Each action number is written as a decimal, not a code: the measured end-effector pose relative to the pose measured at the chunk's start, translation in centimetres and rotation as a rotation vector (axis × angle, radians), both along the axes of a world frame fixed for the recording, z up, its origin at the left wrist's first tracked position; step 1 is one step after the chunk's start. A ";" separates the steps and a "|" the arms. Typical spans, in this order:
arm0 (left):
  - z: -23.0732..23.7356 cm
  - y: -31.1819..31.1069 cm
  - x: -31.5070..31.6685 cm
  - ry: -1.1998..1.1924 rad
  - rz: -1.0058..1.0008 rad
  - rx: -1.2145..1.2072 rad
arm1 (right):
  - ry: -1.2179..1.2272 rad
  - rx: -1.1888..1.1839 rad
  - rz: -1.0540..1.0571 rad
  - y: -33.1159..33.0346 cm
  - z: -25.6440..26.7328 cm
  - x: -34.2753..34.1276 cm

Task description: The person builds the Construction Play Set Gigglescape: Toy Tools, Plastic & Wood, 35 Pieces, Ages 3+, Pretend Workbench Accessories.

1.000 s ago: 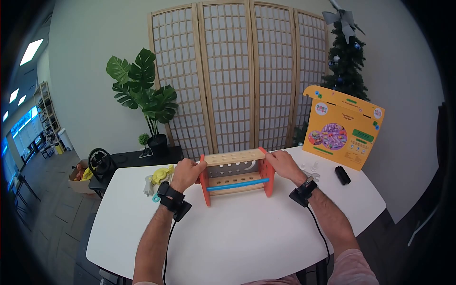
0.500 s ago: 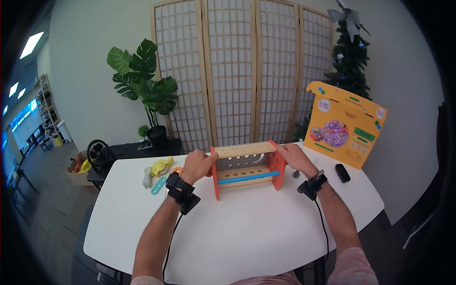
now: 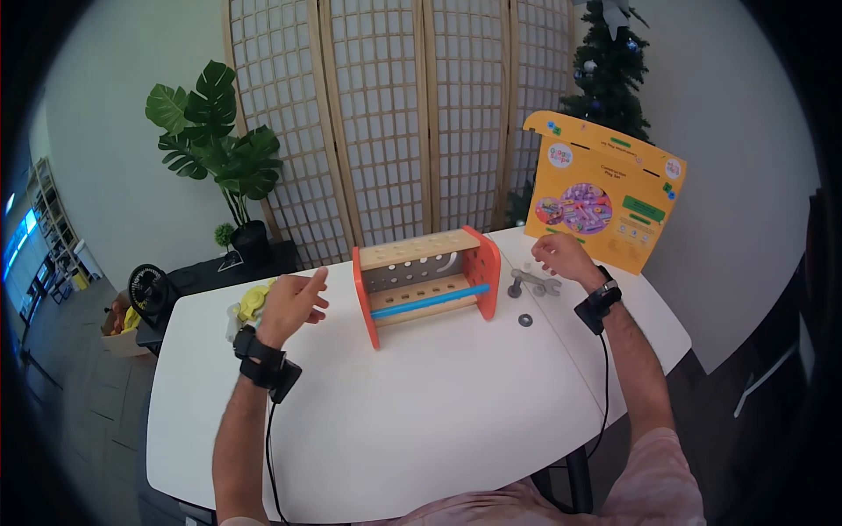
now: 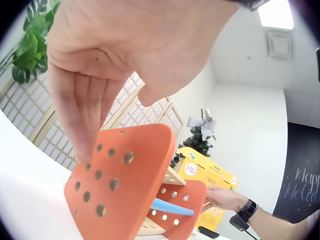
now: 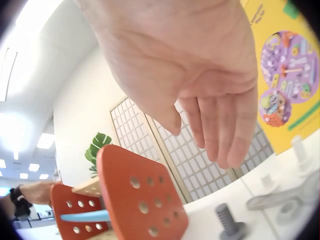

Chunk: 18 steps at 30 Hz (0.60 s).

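Note:
A toy workbench [image 3: 419, 249] with red-orange side panels, wooden boards and a blue bar stands upright on the white table. My left hand [image 3: 294, 309] hovers just off its left side, fingers loosely extended and holding nothing. In the left wrist view the fingers hang beside the holed side panel [image 4: 150, 145]. On the other side, my right hand [image 3: 566, 260] is raised with relaxed fingers and an empty palm, above a grey toy wrench [image 3: 549, 286]. A grey bolt [image 5: 225, 217] stands on its head near the right panel [image 5: 117, 180]. A grey nut [image 3: 525, 321] lies closer to me.
A yellow-orange cardboard box [image 3: 605, 188] stands at the table's back right. Yellow pieces [image 3: 253, 302] lie on the left, partly hidden by my left hand. Behind the table are a folding screen [image 3: 377, 123], a potted plant [image 3: 215, 149] and a black fan [image 3: 151, 294].
Both hands have let go of the workbench's ends and moved apart, left hand leftward, right hand rightward. The workbench now stands turned slightly, and the head view has shifted.

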<state>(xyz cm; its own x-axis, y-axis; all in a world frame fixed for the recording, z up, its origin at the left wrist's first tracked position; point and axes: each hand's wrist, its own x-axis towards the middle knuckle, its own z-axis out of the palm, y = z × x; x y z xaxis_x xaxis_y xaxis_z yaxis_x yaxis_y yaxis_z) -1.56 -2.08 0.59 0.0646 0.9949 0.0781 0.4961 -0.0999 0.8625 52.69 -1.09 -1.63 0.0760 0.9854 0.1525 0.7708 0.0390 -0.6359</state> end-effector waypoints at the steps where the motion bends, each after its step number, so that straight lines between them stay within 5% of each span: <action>1: 0.0 -0.5 -0.9 0.013 0.006 0.011 | -0.085 0.005 -0.012 -0.7 -0.2 0.3; 7: -0.7 -1.1 -5.7 0.011 0.046 0.068 | -0.434 0.004 -0.030 -0.2 -5.0 2.1; 18: 0.5 -2.5 -10.5 0.104 0.207 0.142 | -0.582 0.034 -0.131 1.0 -7.3 0.5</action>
<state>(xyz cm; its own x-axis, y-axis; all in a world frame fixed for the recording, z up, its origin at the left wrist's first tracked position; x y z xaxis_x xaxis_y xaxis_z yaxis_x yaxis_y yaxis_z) -12.09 -4.62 1.11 -0.1244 0.9673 0.2212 0.6041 -0.1030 0.7903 53.22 -0.07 -8.97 0.0908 0.9672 0.2372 0.9920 -0.0668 -0.1074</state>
